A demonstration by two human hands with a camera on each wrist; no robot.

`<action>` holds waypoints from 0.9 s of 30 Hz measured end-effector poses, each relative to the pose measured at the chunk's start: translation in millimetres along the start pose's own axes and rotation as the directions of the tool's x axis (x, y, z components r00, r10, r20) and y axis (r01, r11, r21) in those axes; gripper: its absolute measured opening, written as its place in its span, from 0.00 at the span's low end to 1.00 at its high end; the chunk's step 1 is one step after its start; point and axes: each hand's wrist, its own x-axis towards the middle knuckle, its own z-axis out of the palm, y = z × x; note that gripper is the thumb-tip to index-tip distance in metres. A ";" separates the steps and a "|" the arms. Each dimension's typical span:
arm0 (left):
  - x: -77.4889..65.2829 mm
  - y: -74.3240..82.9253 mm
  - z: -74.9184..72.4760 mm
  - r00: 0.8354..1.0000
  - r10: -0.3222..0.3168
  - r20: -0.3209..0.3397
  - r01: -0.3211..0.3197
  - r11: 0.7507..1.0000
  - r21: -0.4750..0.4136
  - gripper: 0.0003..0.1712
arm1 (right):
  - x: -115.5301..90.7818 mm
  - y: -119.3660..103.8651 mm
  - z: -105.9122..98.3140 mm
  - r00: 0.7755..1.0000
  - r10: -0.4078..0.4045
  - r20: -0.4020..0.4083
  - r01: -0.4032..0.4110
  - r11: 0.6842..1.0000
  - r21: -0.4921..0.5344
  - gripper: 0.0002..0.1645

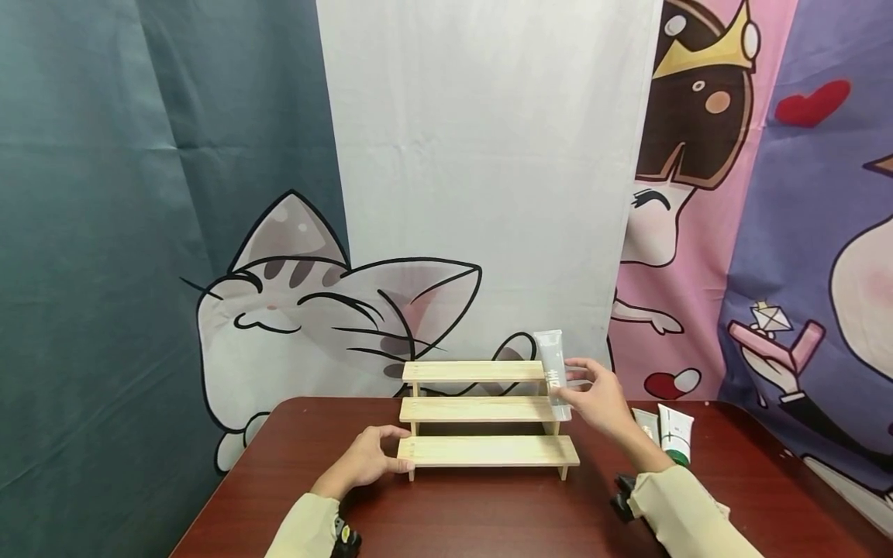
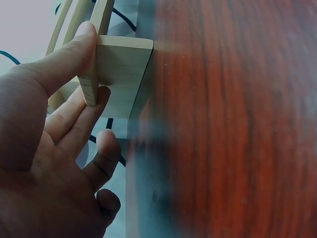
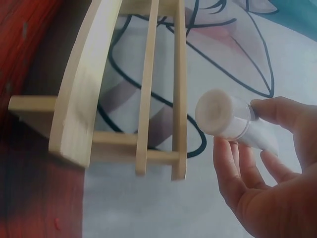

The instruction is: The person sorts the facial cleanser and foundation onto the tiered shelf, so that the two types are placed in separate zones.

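A light wooden three-step rack [image 1: 481, 448] stands on the table in the head view. My left hand [image 1: 366, 461] pinches the left end of its lowest board [image 2: 89, 89], thumb above and fingertips beneath, as the left wrist view shows. At the rack's right end, my right hand [image 1: 596, 395] holds a whitish squeeze tube [image 1: 553, 360] between thumb and fingers. The tube is nearly upright, cap end down, and overlaps the upper boards in the head view. Its round white cap [image 3: 215, 113] faces the right wrist camera, beside the rack's boards.
Right of the rack, near my right forearm, lie a white tube with a green cap [image 1: 675, 434] and a greyish tube [image 1: 646, 424], partly hidden. The dark red table [image 1: 481, 515] reaches back to a printed cartoon curtain [image 1: 488, 178].
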 end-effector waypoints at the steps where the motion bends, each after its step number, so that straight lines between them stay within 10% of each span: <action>1: 0.1 0.0 0.0 1.000 0.002 0.000 -0.002 1.000 -0.001 0.29 | 0.0 -1.1 1.7 1.000 0.001 -0.001 -0.001 1.000 0.010 0.33; 27: 1.8 -3.9 3.7 0.991 0.135 -0.025 -0.133 0.988 0.074 0.27 | -6.7 -49.6 62.4 0.996 0.072 0.059 -0.082 0.978 0.191 0.32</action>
